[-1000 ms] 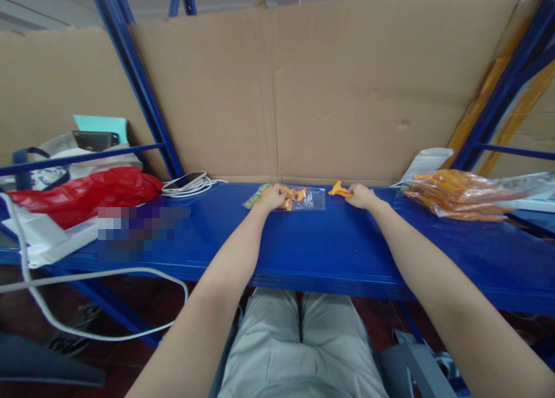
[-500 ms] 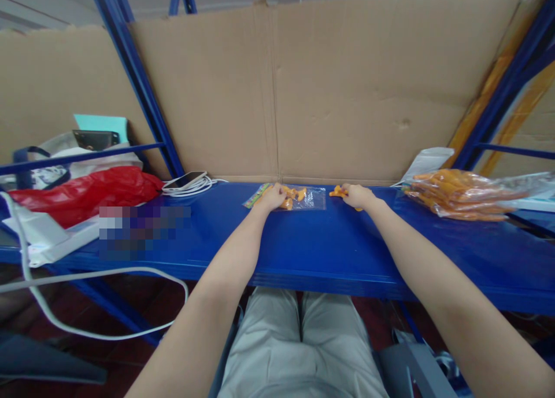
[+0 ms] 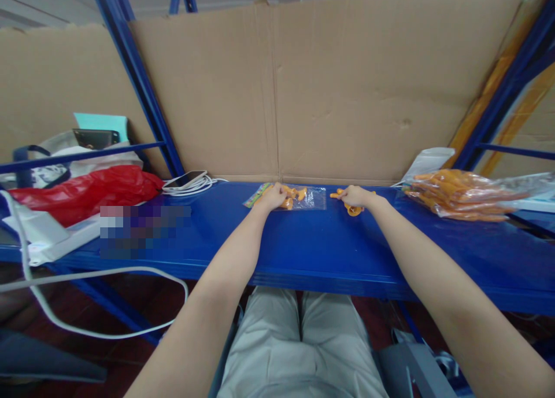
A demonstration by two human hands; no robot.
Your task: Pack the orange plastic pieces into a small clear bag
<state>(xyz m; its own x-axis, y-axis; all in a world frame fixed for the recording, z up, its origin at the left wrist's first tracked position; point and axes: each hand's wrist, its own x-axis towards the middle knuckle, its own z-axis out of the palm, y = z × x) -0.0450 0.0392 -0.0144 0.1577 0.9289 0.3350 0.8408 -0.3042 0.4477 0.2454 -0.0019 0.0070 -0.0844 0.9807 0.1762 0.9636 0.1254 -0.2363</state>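
Note:
A clear plastic bag (image 3: 315, 199) with a colourful header lies flat near the back of the blue table, and several orange plastic pieces (image 3: 300, 194) show in it. My left hand (image 3: 273, 196) is closed on the bag near its header; the fingertips are partly hidden. To the right of the bag, my right hand (image 3: 356, 196) has its fingers closed on an orange plastic toy piece (image 3: 338, 194). A rounded, ring-like orange part (image 3: 354, 210) shows under that hand. Whether both orange parts belong to one piece, I cannot tell.
Bagged orange pieces (image 3: 455, 192) lie at the right. At the left are a red plastic bag (image 3: 95, 192), a phone (image 3: 186, 180) with a coiled white cable (image 3: 191, 191), and a white box (image 3: 65, 242). A cardboard panel (image 3: 347, 85) stands behind the blue table (image 3: 312, 247).
My right hand has shifted slightly and turned, and more of the ring-like orange part shows beneath it. My left hand and the clear bag have stayed in place.

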